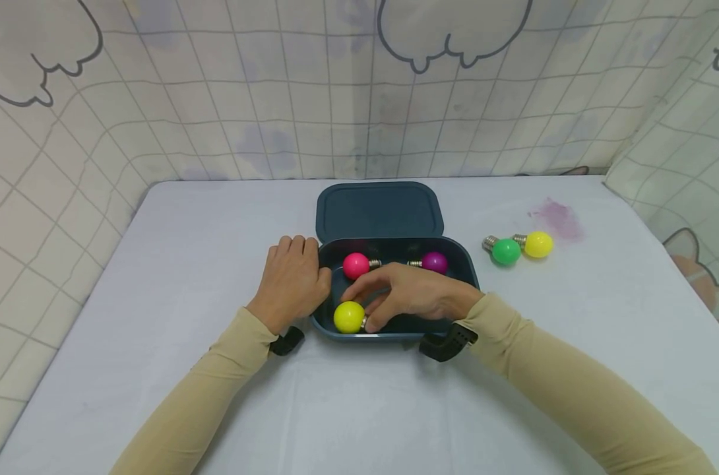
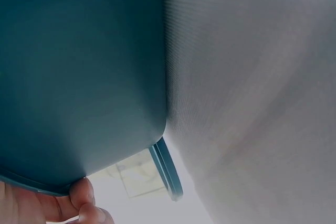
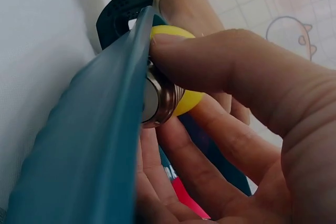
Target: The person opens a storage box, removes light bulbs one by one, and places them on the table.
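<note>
A dark teal box [image 1: 389, 337] stands on the table with a pink light bulb [image 1: 356, 266] and a purple light bulb [image 1: 435, 262] near its back wall. My right hand [image 1: 419, 290] reaches into it and holds a yellow light bulb [image 1: 349, 317] at the front left corner. In the right wrist view, the thumb and fingers lie around that bulb's metal screw base [image 3: 164, 98], close to the box wall. My left hand [image 1: 293, 280] grips the box's left rim; in the left wrist view its fingertips [image 2: 83, 195] curl at the rim.
The box's lid [image 1: 380, 210] lies flat right behind it. To the right, a green light bulb [image 1: 505, 251] and another yellow light bulb [image 1: 539, 244] lie side by side on the white tablecloth [image 1: 229, 211]. A grid-patterned cloth [image 1: 347, 92] hangs behind the table.
</note>
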